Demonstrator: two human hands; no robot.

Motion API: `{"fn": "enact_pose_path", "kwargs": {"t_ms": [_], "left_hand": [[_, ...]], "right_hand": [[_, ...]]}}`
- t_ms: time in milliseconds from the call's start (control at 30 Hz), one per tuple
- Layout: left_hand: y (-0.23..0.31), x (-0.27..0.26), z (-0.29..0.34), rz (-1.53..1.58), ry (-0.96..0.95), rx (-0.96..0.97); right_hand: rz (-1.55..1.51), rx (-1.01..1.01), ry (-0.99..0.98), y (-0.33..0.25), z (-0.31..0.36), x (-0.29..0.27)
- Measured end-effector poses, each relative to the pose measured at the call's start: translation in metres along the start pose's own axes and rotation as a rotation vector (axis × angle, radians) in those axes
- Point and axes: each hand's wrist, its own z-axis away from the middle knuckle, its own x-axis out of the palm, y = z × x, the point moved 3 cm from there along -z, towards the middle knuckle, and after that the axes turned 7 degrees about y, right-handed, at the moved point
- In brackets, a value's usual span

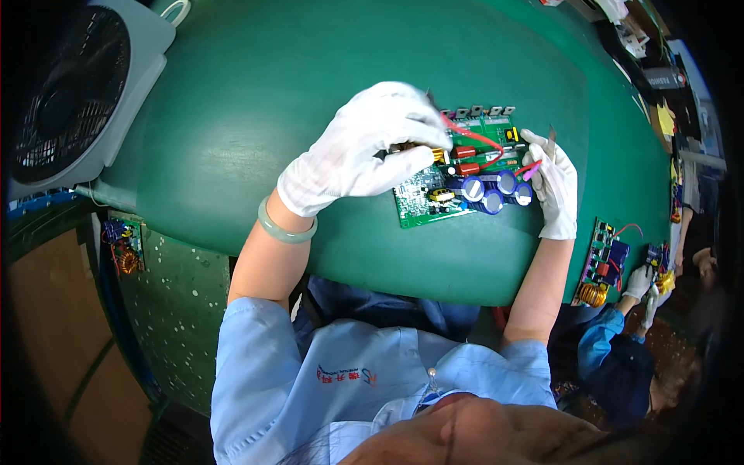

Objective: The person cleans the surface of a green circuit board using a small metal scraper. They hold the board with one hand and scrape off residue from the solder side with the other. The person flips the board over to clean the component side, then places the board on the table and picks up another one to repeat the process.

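A green circuit board lies on the green table in front of me. It carries blue capacitors, red box-shaped parts and a red wire looping over its top. My left hand, in a white glove, reaches over the board's left part. Its thumb and fingers close around a gold coil, partly covered by the glove. At the board's right edge is my gloved right hand, fingers curled around a slim pointed metal tool. A pink-tipped wire end lies beside those fingers.
A grey fan stands at the far left. Another circuit board rests at the table's right edge, and one sits on a lower surface at left. A co-worker's gloved hands handle a board at right.
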Motion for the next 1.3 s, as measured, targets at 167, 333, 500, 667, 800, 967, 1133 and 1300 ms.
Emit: {"fn": "enact_pose_path", "kwargs": {"t_ms": [167, 333, 500, 667, 800, 967, 1133, 1300], "left_hand": [[-0.009, 0.023, 0.006, -0.149, -0.118, -0.014], [-0.011, 0.031, 0.004, -0.296, -0.125, -0.012], [-0.008, 0.028, 0.001, -0.221, -0.102, -0.164], [-0.029, 0.026, 0.011, 0.436, 0.206, -0.867], [-0.031, 0.036, 0.018, 1.118, 0.55, -1.274], [-0.025, 0.025, 0.028, 1.005, 0.504, -1.359], [0.001, 0.018, 0.026, 0.806, 0.629, -1.396], [-0.032, 0.004, 0.049, 0.713, 0.617, -1.307]], "right_hand": [[0.004, 0.027, 0.012, -0.004, 0.002, 0.001], [-0.018, 0.013, 0.029, -0.004, 0.002, 0.002], [-0.139, -0.089, 0.201, -0.002, -0.005, -0.009], [-0.234, -0.366, 0.372, -0.019, 0.002, -0.006], [-0.025, -0.519, 0.238, -0.02, 0.015, 0.003], [0.183, -0.696, 0.102, -0.035, 0.045, 0.031], [0.125, -0.697, 0.076, -0.018, 0.038, 0.019], [0.163, -0.64, -0.178, -0.023, 0.038, -0.003]]}}
